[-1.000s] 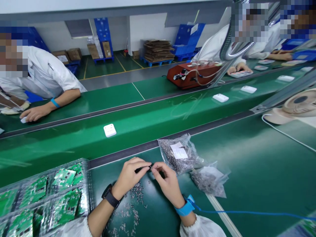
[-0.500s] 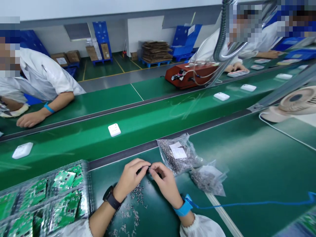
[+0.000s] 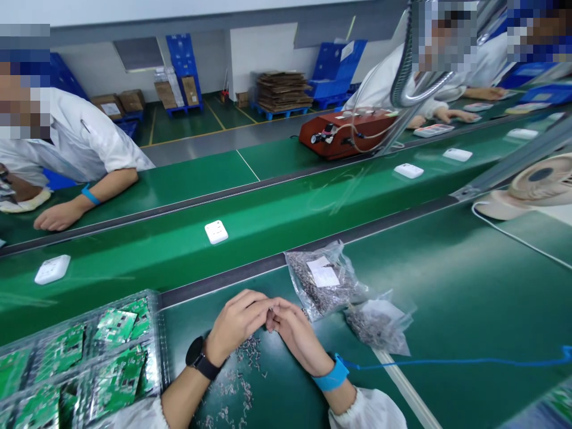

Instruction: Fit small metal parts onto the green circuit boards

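My left hand [image 3: 240,322], a dark watch on its wrist, has its fingers closed and brought up against my right hand [image 3: 297,335]. The fingers of my right hand are bent, their tips touching those of the left. A tiny shiny speck shows between the fingertips, too small to name. Below the hands, small metal parts [image 3: 248,351] lie scattered in a loose trail on the green table. Just beyond my right hand is a clear bag of small metal parts [image 3: 324,280] with a white label, and a smaller clear bag [image 3: 378,322] lies to its right.
A clear compartment tray [image 3: 161,345] with green circuit boards stands at left. Past the table edge, white square devices [image 3: 216,232] sit on a green conveyor [image 3: 156,244]. A blue cord [image 3: 447,362] runs right from my wristband [image 3: 333,376]. A fan [image 3: 536,185] and co-workers are farther off.
My hands have shifted from a tight two-handed pinch to a closer, overlapping hold, the right fingers turned inward. The white devices on the conveyor have moved to the right.
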{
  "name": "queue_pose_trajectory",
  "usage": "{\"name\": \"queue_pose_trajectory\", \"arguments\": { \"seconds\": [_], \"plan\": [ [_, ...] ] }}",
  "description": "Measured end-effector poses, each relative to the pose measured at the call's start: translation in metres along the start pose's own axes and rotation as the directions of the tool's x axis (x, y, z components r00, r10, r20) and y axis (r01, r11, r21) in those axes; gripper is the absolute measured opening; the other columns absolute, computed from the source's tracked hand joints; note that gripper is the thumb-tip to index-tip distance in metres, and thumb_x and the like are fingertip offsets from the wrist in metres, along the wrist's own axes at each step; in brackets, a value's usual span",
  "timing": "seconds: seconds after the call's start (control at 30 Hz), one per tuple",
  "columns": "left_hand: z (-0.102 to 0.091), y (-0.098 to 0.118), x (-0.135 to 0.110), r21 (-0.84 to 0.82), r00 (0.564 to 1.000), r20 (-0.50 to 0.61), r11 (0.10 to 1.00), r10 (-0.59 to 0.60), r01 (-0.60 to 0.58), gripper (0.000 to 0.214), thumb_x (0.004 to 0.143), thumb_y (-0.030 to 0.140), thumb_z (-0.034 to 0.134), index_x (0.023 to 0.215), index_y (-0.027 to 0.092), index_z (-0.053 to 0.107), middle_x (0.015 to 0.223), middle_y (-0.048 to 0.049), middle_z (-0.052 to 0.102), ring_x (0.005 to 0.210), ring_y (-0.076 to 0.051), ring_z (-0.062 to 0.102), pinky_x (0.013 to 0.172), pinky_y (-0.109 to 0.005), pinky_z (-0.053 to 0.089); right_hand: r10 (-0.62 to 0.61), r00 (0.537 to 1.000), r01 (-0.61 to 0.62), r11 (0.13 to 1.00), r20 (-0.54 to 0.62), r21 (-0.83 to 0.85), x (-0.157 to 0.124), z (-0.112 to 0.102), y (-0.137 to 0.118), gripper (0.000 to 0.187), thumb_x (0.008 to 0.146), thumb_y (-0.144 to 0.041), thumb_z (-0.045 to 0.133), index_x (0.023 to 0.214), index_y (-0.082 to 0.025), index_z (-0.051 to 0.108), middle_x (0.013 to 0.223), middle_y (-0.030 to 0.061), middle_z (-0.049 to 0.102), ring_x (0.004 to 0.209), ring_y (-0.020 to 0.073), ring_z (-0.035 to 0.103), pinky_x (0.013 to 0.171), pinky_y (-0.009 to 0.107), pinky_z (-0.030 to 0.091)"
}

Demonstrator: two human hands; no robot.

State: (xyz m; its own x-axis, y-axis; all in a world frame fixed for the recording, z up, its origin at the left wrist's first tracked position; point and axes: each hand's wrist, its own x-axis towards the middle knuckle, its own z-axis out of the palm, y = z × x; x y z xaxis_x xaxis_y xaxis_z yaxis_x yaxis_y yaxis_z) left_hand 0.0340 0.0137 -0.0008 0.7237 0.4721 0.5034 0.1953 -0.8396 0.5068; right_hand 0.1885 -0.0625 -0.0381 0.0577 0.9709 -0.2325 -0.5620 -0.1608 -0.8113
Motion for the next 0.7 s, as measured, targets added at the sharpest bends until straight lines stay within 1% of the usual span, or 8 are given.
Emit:
{"name": "queue_pose_trajectory", "arguments": {
  "seconds": [0.1, 0.2, 0.33, 0.43, 0.5, 0.57, 0.63, 0.7],
  "plan": [
    [0.0018, 0.0010, -0.0001, -0.032, 0.998, -0.058, 0.999, -0.017, 0.015, 0.023, 0.104, 0.016, 0.055, 0.120, 0.020, 0.070, 0.107, -0.0080, 0.076, 0.094, -0.018, 0.070, 0.082, -0.031, 0.060, 0.077, 0.997, -0.077, 0.997, 0.031, 0.008, -0.0049, 0.0022, -0.0080, 0.028, 0.088, -0.048, 0.069, 0.081, -0.021, 0.063, 0.070, 0.0016, 0.058, 0.067, 0.0188, 0.056, 0.063, 0.032, 0.050],
    [0.0032, 0.0033, 0.0007, -0.069, 0.991, -0.126, 0.997, -0.048, 0.040, 0.020, 0.102, 0.015, 0.059, 0.114, 0.021, 0.073, 0.105, -0.0073, 0.077, 0.093, -0.018, 0.072, 0.081, -0.030, 0.061, 0.134, 0.990, -0.135, 0.991, 0.046, 0.022, -0.0084, 0.0032, -0.0110, 0.032, 0.089, -0.052, 0.065, 0.081, -0.022, 0.059, 0.070, 0.0016, 0.056, 0.066, 0.0187, 0.056, 0.061, 0.032, 0.052],
    [0.0034, 0.0045, 0.0021, -0.094, 0.987, -0.157, 0.995, -0.042, 0.027, 0.020, 0.099, 0.012, 0.063, 0.111, 0.021, 0.076, 0.106, -0.0067, 0.079, 0.095, -0.017, 0.073, 0.083, -0.029, 0.062, 0.127, 0.990, -0.127, 0.992, 0.063, -0.002, -0.0098, 0.0040, -0.0097, 0.037, 0.091, -0.058, 0.066, 0.084, -0.022, 0.060, 0.071, 0.0017, 0.056, 0.067, 0.0188, 0.056, 0.060, 0.032, 0.051],
    [0.0031, 0.0035, 0.0036, -0.105, 0.980, -0.189, 0.994, -0.062, 0.043, 0.020, 0.097, 0.011, 0.065, 0.111, 0.021, 0.077, 0.102, -0.0062, 0.079, 0.091, -0.017, 0.074, 0.080, -0.028, 0.061, 0.046, 0.998, -0.043, 0.997, 0.048, -0.066, -0.0091, 0.0055, -0.0101, 0.039, 0.092, -0.061, 0.066, 0.089, -0.022, 0.062, 0.075, 0.0027, 0.060, 0.070, 0.0187, 0.058, 0.063, 0.031, 0.050],
    [0.0031, 0.0028, 0.0046, -0.117, 0.976, -0.199, 0.991, -0.089, 0.066, 0.020, 0.096, 0.012, 0.067, 0.110, 0.021, 0.077, 0.099, -0.0059, 0.079, 0.087, -0.017, 0.074, 0.078, -0.028, 0.061, -0.036, 0.999, 0.040, 0.988, 0.031, -0.146, -0.0079, 0.0058, -0.0108, 0.040, 0.094, -0.061, 0.066, 0.091, -0.021, 0.065, 0.075, 0.0027, 0.062, 0.069, 0.0179, 0.058, 0.064, 0.030, 0.050],
    [0.0034, 0.0026, 0.0053, -0.132, 0.973, -0.199, 0.987, -0.118, 0.093, 0.019, 0.096, 0.013, 0.067, 0.110, 0.021, 0.078, 0.098, -0.0058, 0.079, 0.086, -0.016, 0.074, 0.076, -0.027, 0.061, -0.136, 0.991, 0.134, 0.958, 0.010, -0.253, -0.0070, 0.0050, -0.0112, 0.039, 0.095, -0.060, 0.066, 0.092, -0.021, 0.066, 0.074, 0.0022, 0.065, 0.069, 0.0179, 0.060, 0.066, 0.030, 0.050],
    [0.0037, 0.0032, 0.0058, -0.150, 0.970, -0.192, 0.981, -0.148, 0.120, 0.019, 0.095, 0.014, 0.067, 0.109, 0.021, 0.079, 0.098, -0.0057, 0.079, 0.085, -0.016, 0.074, 0.076, -0.027, 0.061, -0.251, 0.968, 0.228, 0.892, -0.008, -0.391, -0.0072, 0.0034, -0.0114, 0.036, 0.098, -0.057, 0.063, 0.093, -0.022, 0.067, 0.075, 0.0023, 0.067, 0.072, 0.0193, 0.064, 0.069, 0.031, 0.051],
    [0.0040, 0.0043, 0.0060, -0.166, 0.969, -0.178, 0.976, -0.173, 0.144, 0.019, 0.096, 0.015, 0.067, 0.109, 0.022, 0.079, 0.097, -0.0059, 0.079, 0.085, -0.017, 0.074, 0.077, -0.028, 0.061, -0.369, 0.929, 0.302, 0.778, -0.012, -0.551, -0.0087, 0.0016, -0.0117, 0.032, 0.101, -0.052, 0.060, 0.092, -0.023, 0.068, 0.080, 0.0035, 0.070, 0.077, 0.0209, 0.066, 0.074, 0.033, 0.052]
  ]
}}
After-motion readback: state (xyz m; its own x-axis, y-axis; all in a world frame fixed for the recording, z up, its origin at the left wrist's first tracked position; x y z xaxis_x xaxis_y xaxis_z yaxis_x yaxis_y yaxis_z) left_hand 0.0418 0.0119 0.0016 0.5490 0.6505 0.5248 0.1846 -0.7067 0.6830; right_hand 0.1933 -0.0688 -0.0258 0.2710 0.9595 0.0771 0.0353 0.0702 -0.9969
